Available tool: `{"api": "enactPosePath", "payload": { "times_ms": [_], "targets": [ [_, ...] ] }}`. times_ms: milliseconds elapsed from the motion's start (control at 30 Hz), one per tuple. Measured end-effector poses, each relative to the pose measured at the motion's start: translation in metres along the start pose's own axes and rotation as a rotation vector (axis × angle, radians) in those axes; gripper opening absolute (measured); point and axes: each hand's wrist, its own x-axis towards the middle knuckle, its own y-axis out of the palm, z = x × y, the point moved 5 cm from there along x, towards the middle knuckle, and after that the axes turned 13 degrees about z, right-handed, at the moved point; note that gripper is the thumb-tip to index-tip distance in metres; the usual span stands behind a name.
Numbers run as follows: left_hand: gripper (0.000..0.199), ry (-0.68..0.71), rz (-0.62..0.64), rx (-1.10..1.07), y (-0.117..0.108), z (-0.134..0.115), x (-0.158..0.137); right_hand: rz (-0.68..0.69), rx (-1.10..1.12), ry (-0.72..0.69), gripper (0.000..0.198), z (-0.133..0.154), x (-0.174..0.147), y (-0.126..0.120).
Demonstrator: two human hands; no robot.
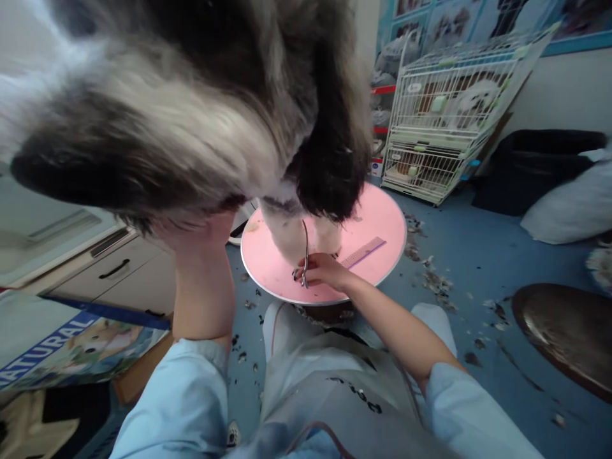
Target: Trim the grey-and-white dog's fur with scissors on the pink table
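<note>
A dog (191, 121) with grey, black and white fur fills the upper left, its head close to the camera. My left hand (196, 233) holds the dog's muzzle from below, with its fingers mostly hidden by the fur. Lower down, my right hand (322, 271) is closed on a pair of scissors (306, 255), whose slim blade points up by the dog's pale front legs (284, 236). The dog stands on a round pink grooming table (382, 217). A comb (363, 253) with a purple edge lies on the tabletop, right of the legs.
Clumps of cut fur (435, 280) litter the blue floor. A white wire cage (440, 121) holding a white dog stands at the back right, near a black bin (535, 169). A brown round stool (564, 331) is at the right; drawers (129, 274) stand left.
</note>
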Motion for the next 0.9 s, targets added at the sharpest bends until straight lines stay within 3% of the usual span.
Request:
{"api": "enactPosePath", "payload": {
  "times_ms": [133,233,433,633,900],
  "targets": [
    [0.086,-0.053,0.009,-0.263,0.021,-0.006,-0.001,0.032,0.017,0.016,0.028,0.018,0.004,-0.005],
    [0.100,-0.006,0.022,-0.328,0.023,-0.008,-0.003,0.034,-0.001,0.020,0.034,0.019,0.003,-0.008],
    [0.100,0.011,0.055,-0.317,0.021,-0.004,-0.005,0.035,-0.032,0.065,0.028,0.012,0.007,-0.014],
    [0.095,0.064,0.093,-0.365,0.035,-0.018,-0.006,0.070,-0.100,0.072,0.037,0.009,0.009,-0.021],
    [0.103,0.122,0.157,-0.415,0.036,-0.020,-0.007,0.046,-0.145,0.042,0.037,-0.004,0.015,-0.024]
  ]
}}
